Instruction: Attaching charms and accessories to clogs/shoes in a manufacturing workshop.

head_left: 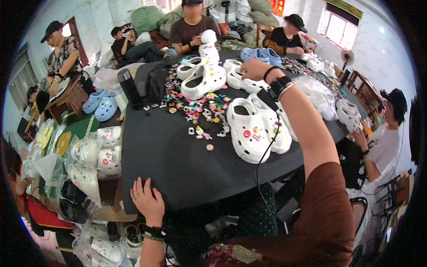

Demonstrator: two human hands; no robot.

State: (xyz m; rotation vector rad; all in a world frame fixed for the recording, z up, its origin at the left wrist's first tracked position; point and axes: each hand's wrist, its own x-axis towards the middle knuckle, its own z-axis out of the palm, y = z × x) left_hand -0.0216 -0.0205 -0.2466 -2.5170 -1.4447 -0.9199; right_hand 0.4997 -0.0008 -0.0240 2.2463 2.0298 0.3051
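Observation:
My right hand (259, 70) reaches across the table, its fingers curled down on the heel part of a white clog (239, 82). The fingertips are partly hidden. Close by that forearm stands a pair of white clogs (251, 141) with small coloured charms on their toes. My left hand (148, 201) lies on the near left edge of the black table (178, 178), fingers spread and holding nothing. Between the hands a heap of small colourful shoe charms (202, 111) is scattered, with a flower charm (209, 147) apart at its near side. More white clogs (202, 80) stand behind the heap.
A dark cylindrical bottle (129, 89) stands at the table's left edge. Bagged white clogs (84, 171) and blue clogs (106, 108) lie to the left. Clear plastic bags (313, 95) sit at the right. Several people are around, some handling clogs. A black cable (263, 160) hangs by my right arm.

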